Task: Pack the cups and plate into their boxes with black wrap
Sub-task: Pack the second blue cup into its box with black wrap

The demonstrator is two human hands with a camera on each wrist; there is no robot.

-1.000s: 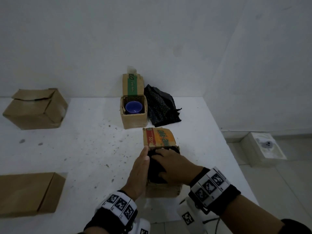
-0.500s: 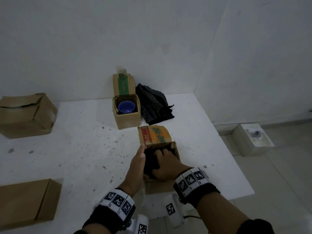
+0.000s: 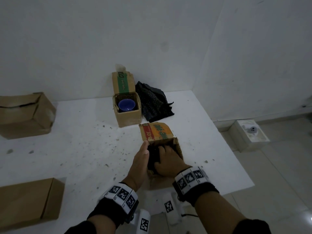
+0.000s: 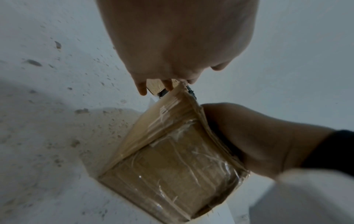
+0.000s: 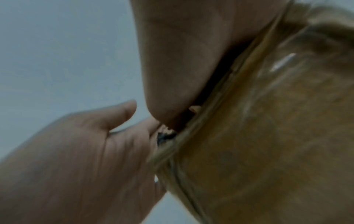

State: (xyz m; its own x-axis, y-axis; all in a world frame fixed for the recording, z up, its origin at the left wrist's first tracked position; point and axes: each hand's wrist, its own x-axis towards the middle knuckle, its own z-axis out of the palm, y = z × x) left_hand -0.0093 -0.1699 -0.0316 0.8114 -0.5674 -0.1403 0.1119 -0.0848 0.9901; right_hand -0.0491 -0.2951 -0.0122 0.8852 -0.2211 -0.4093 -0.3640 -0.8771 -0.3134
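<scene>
A small cardboard box (image 3: 178, 147) with an orange and red flap (image 3: 157, 134) stands near the table's front edge, with black wrap (image 3: 152, 157) stuffed inside. My left hand (image 3: 141, 157) lies flat against the box's left side, fingers straight. My right hand (image 3: 166, 159) reaches into the box from above and presses on the wrap; its fingertips are hidden inside. The left wrist view shows the taped box (image 4: 172, 166) with the left hand (image 4: 172, 45) at its rim and the right hand (image 4: 249, 136) inside it. Behind stands a second open box (image 3: 129, 118) holding a blue cup (image 3: 127, 105).
A loose pile of black wrap (image 3: 154, 103) lies right of the far box, by the wall. A closed cardboard box (image 3: 25, 115) sits back left and a flat one (image 3: 28, 201) front left. The table (image 3: 202, 149) ends just right of my hands; a white block (image 3: 251, 132) lies on the floor.
My right hand has pushed deeper into the near box, and the black wrap has sunk lower. My left hand stays against the box's left side.
</scene>
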